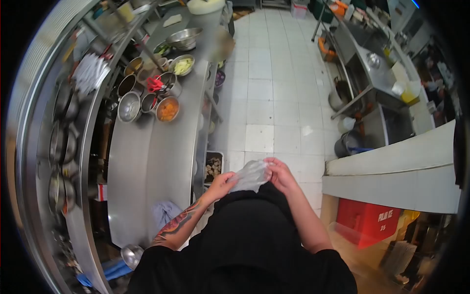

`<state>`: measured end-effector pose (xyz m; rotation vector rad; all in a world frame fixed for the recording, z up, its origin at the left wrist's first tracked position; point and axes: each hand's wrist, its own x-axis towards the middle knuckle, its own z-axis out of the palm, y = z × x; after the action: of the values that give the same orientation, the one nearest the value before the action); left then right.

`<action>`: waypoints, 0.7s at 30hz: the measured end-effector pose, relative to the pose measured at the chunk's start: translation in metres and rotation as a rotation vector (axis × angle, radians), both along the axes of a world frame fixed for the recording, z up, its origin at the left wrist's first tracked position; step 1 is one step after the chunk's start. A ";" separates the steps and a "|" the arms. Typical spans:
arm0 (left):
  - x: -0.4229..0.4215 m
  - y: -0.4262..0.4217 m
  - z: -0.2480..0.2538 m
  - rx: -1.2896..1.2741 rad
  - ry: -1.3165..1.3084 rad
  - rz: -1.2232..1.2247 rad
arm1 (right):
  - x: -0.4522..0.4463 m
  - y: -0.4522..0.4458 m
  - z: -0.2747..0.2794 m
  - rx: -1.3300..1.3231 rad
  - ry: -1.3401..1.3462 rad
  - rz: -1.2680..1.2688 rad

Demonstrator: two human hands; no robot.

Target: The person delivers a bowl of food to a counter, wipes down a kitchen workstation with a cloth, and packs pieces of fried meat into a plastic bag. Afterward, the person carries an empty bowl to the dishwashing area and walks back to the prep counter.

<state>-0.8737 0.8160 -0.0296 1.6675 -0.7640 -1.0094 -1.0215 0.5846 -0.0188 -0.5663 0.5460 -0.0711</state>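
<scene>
Between my hands, in front of my body, hangs a clear plastic bag (250, 175), thin and crumpled. My left hand (223, 185) pinches its left edge, with the fingers closed. On the upper right side my right hand (279, 174) grips the bag with bent fingers. Some of the plastic is hidden behind the fingers, and whether it has an opening cannot be made out.
To the left runs a steel counter (169, 147) holding a bowl of orange pieces (167, 109), a metal bowl (129, 107) and red-handled scissors (155, 84). A red box (364, 220) stands at right. White floor tiles (259, 98) stretch ahead.
</scene>
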 end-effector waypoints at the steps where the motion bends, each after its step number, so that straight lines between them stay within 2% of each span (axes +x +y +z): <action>1: 0.020 -0.012 0.005 0.035 0.009 -0.018 | 0.017 -0.017 -0.007 -0.041 0.054 -0.026; 2: 0.040 -0.025 0.010 0.087 -0.037 -0.030 | 0.034 -0.035 -0.016 -0.083 0.110 -0.044; 5: 0.091 -0.068 0.009 0.174 -0.110 -0.039 | 0.083 -0.094 -0.059 0.084 0.076 0.036; 7: 0.134 -0.112 0.027 0.175 -0.449 -0.202 | 0.133 -0.129 -0.087 0.128 0.090 0.089; 9: 0.182 -0.147 0.015 0.233 -0.692 -0.202 | 0.192 -0.163 -0.122 0.183 0.104 0.151; 11: 0.236 -0.179 0.003 0.455 -0.861 -0.154 | 0.261 -0.191 -0.166 0.213 0.135 0.181; 12: 0.264 -0.193 -0.004 0.502 -0.841 -0.168 | 0.300 -0.201 -0.193 0.066 0.190 0.225; 13: 0.294 -0.206 -0.011 0.524 -0.946 -0.247 | 0.340 -0.208 -0.220 -0.078 0.245 0.269; 14: 0.319 -0.215 -0.020 0.538 -1.044 -0.329 | 0.381 -0.211 -0.242 -0.139 0.237 0.265; 15: 0.341 -0.220 -0.029 0.575 -1.012 -0.347 | 0.422 -0.211 -0.263 -0.205 0.229 0.264; 17: 0.370 -0.225 -0.041 0.553 -1.047 -0.635 | 0.502 -0.195 -0.313 -0.643 0.113 0.197; 19: 0.385 -0.221 -0.051 0.598 -1.045 -0.744 | 0.556 -0.196 -0.284 -0.836 0.136 0.132; 21: 0.387 -0.222 -0.050 0.614 -1.000 -0.777 | 0.597 -0.189 -0.265 -0.780 0.075 0.120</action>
<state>-0.4865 0.5936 -0.0799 2.5198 -2.0247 -0.9090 -0.4243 0.3953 -0.2842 -1.3651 0.5486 -0.1516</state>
